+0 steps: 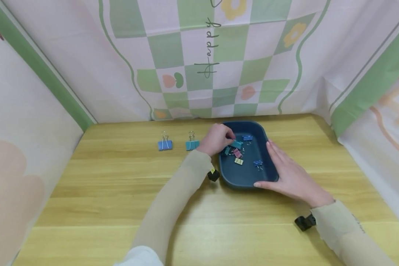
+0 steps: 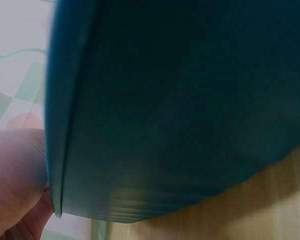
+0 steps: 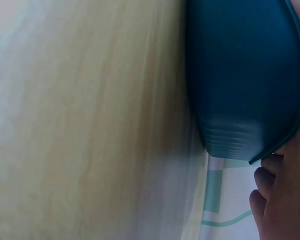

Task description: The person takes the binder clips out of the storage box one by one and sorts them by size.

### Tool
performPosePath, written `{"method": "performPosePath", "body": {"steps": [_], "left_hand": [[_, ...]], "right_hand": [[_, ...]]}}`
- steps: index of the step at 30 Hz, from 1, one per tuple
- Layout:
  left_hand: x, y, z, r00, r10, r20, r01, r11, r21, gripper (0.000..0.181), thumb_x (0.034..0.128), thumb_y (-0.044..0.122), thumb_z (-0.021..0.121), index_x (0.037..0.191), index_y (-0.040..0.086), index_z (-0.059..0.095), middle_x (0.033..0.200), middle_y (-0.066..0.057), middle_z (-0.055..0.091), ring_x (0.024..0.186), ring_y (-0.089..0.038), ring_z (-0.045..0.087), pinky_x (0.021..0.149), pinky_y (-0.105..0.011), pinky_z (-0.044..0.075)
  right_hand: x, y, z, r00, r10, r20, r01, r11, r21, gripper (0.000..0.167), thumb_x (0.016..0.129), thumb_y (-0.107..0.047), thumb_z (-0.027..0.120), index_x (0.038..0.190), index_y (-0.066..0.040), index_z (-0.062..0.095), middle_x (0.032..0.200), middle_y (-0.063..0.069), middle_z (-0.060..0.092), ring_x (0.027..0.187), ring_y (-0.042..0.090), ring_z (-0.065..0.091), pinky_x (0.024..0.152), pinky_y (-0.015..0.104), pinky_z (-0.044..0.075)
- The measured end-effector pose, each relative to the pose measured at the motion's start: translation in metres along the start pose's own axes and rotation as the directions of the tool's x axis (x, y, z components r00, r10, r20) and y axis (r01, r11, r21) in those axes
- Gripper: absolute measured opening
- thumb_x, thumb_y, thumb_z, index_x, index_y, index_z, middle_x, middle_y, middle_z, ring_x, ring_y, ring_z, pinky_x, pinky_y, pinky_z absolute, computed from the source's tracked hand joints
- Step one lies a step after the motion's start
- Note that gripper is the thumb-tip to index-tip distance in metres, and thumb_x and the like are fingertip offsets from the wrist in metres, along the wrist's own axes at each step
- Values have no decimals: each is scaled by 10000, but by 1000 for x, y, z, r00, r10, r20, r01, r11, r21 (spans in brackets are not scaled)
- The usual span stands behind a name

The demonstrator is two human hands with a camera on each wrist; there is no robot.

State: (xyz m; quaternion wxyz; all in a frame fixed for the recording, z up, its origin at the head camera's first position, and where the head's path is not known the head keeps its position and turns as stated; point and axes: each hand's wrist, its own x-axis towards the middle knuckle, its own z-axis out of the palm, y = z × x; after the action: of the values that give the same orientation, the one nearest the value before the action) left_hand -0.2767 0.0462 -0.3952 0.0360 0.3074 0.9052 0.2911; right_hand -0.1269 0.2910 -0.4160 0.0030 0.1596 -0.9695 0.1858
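In the head view, the left hand (image 1: 217, 139) reaches over the left rim of a dark blue tray (image 1: 232, 178), its thumb and fingertips pinching a teal binder clip (image 1: 236, 144). Below that clip lie a pink clip (image 1: 237, 153), a yellow clip (image 1: 239, 161) and a darker teal one. The right hand (image 1: 294, 179) grips the tray's right side, thumb at the near corner and fingers along the wall. The left wrist view has the tray's outer wall (image 2: 175, 110) hiding the left fingertips. Right fingers (image 3: 267, 175) bend at the rim in the right wrist view.
A blue binder clip (image 1: 165, 145) and a teal binder clip (image 1: 191, 145) stand on the wooden table (image 1: 119, 184), left of the tray. Two small blue clips (image 1: 247, 137) (image 1: 258, 163) lie in the tray's right part. A patterned cloth (image 1: 199, 92) hangs behind the table.
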Motion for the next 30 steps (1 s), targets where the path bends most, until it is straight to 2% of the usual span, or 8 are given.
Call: {"method": "performPosePath", "body": {"steps": [3, 7, 15, 19, 23, 30], "left_hand": [[-1, -2, 0, 999, -8, -33, 5, 995, -103, 73, 945, 162, 762, 975, 124, 817, 927, 52, 739, 872, -53, 632, 759, -150, 511], [-4, -5, -2, 996, -19, -86, -1, 974, -226, 55, 929, 164, 778, 948, 130, 818, 893, 73, 737, 841, -35, 641, 738, -145, 520], [-9, 2, -14, 991, -10, -132, -34, 944, -329, 90, 934, 223, 773, 971, 151, 813, 920, 91, 741, 849, -16, 660, 771, -154, 531], [-13, 5, -24, 989, 6, -147, -62, 925, -376, 102, 933, 225, 775, 982, 143, 812, 923, 88, 743, 848, -22, 670, 771, -171, 541], [-19, 3, -36, 985, 17, -172, -89, 903, -420, 112, 934, 217, 774, 986, 126, 814, 914, 74, 749, 837, -41, 685, 750, -200, 557], [-36, -19, -54, 983, -38, -178, -68, 832, -551, 139, 934, 185, 770, 996, 63, 796, 891, -13, 756, 780, -183, 737, 713, -293, 605]], "right_hand": [[0, -1, 0, 1000, 3, 4, -3, 1000, 5, 1288, 783, -704, 753, 1639, -139, -26, 1701, 50, -20, 1530, 353, 103, 1121, 672, 264], [0, -1, -1, 1000, 8, 12, -8, 1000, 11, 1283, 790, -698, 751, 1639, -149, -39, 1700, 41, -30, 1530, 354, 101, 1121, 677, 260], [1, -1, -1, 1000, 14, 12, -14, 1000, 7, 1287, 789, -699, 750, 1638, -154, -50, 1700, 39, -40, 1523, 382, 117, 1114, 689, 259], [1, -2, -1, 1000, 19, 16, -19, 1000, 10, 1284, 791, -707, 743, 1638, -161, -53, 1700, 31, -44, 1525, 378, 112, 1117, 687, 255], [1, 0, 0, 1000, 15, 9, -15, 1000, 10, 1289, 786, -701, 753, 1639, -155, -45, 1701, 49, -29, 1524, 380, 117, 1115, 685, 261], [1, 2, 1, 1000, 3, -1, -3, 1000, 5, 1302, 775, -695, 767, 1639, -145, -37, 1700, 61, -21, 1518, 397, 129, 1110, 694, 260]]}}
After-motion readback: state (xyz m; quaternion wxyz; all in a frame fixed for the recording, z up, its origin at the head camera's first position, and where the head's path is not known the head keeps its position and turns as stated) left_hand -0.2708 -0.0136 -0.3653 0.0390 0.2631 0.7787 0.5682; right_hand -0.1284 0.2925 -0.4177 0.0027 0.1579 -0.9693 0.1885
